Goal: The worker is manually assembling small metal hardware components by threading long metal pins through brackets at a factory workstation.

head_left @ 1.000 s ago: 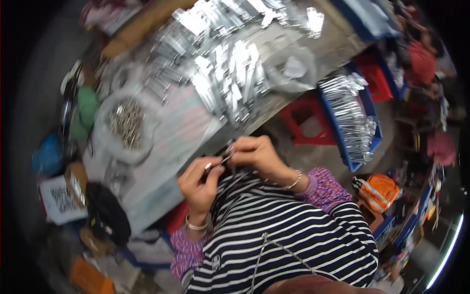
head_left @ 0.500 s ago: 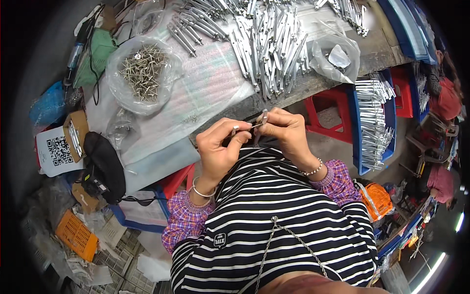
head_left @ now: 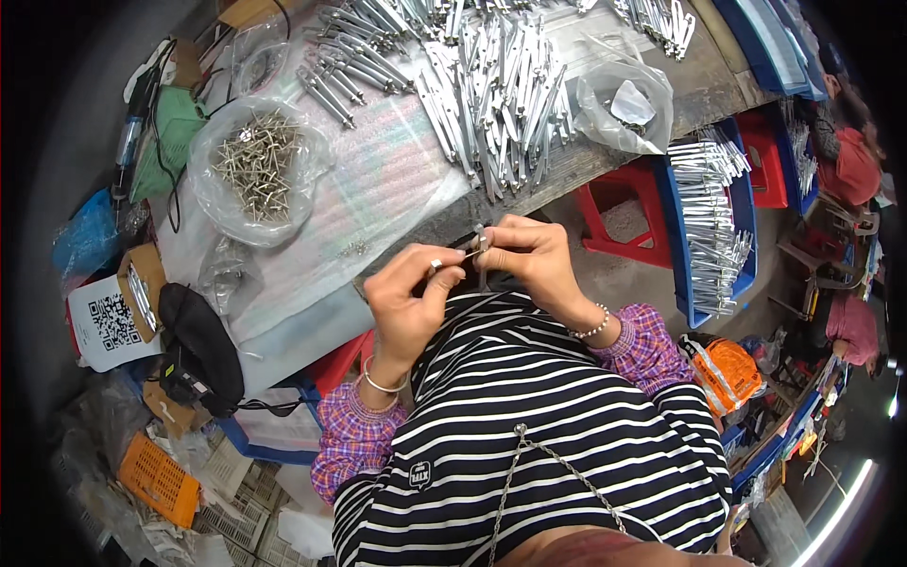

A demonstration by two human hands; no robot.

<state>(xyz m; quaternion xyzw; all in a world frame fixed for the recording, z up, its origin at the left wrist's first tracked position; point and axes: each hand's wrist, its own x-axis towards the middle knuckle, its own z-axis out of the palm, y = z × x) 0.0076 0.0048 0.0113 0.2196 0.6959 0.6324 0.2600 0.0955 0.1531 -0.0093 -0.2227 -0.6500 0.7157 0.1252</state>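
My left hand (head_left: 413,295) is closed, thumb and forefinger pinching a thin metal pin (head_left: 471,254) with a brassy tint. The pin's tip meets a small silver metal part (head_left: 481,238), which my right hand (head_left: 535,262) grips between thumb and fingers. Most of that part is hidden by the fingers, so its full shape does not show. A silvery band sits at my left forefinger. Both hands are close together just in front of the table's near edge, above my striped shirt.
On the table (head_left: 378,203) lie several silver metal strips (head_left: 496,104), a plastic bag of brassy pins (head_left: 255,170) and another clear bag (head_left: 624,104). To the right, a blue tray (head_left: 685,274) of strips rests by a red stool (head_left: 628,217). A black pouch (head_left: 198,326) lies left.
The view has shifted a little, so the table items sit further left. Both hands remain together, the pin still held against the silver part at a slightly changed angle.
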